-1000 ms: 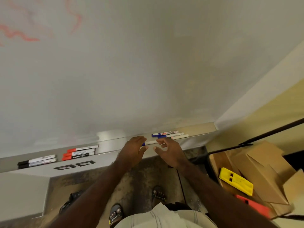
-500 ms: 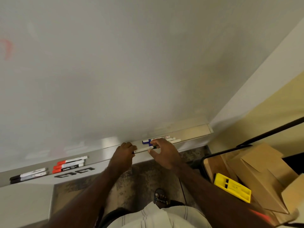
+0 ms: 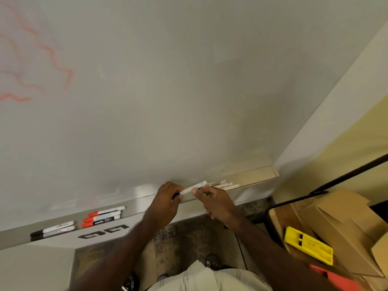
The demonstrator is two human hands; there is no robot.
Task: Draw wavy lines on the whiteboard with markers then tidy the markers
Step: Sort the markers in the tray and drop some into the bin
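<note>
A white marker with a blue cap [image 3: 190,189] is held just above the tray [image 3: 252,177] under the whiteboard [image 3: 168,91]. It is gripped at its blue end by the curled fingers of the left hand [image 3: 168,203] and pinched near the middle by the right hand [image 3: 214,203]. More markers [image 3: 222,184] are laid on the tray just beside it. Red markers [image 3: 102,216] and black markers [image 3: 53,227] are kept further left. Red wavy lines [image 3: 52,59] are seen on the whiteboard.

Both hands [image 3: 168,203] [image 3: 216,203] hold a blue-capped marker [image 3: 190,189] above the tray [image 3: 258,175].
</note>
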